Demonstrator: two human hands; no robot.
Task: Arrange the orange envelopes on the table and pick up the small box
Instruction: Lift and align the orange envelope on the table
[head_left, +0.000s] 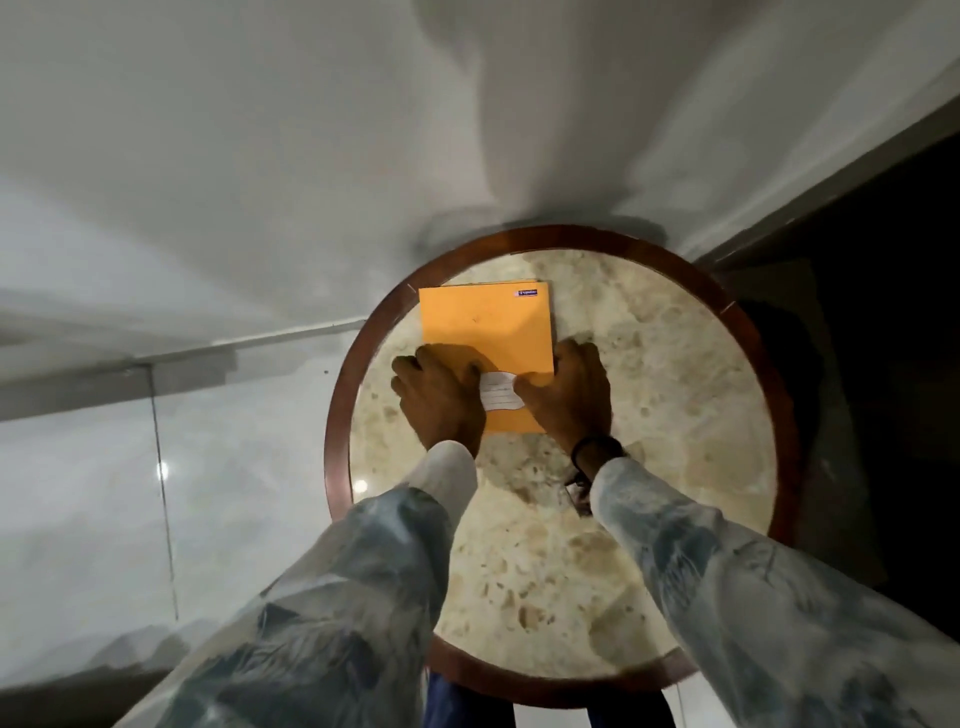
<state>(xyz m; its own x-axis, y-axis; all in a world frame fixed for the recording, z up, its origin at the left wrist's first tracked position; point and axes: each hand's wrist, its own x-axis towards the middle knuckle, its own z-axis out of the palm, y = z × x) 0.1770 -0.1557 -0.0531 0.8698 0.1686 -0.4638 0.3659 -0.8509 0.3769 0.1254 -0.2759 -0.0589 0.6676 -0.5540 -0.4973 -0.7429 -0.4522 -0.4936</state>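
A stack of orange envelopes (488, 327) lies flat on the far left part of a round marble table (649, 415). The top one bears a white label near its lower edge and a small sticker at its far right corner. My left hand (441, 400) grips the stack's left edge with the thumb on top. My right hand (569, 395) holds its right edge, thumb pressing by the label. Both hands cover the stack's near corners. I see no small box anywhere.
The table has a dark wooden rim (337, 415) and stands against a white wall (260, 156). Glossy pale floor tiles (78, 519) lie to the left. A dark area (883, 338) is to the right. A black band circles my right wrist.
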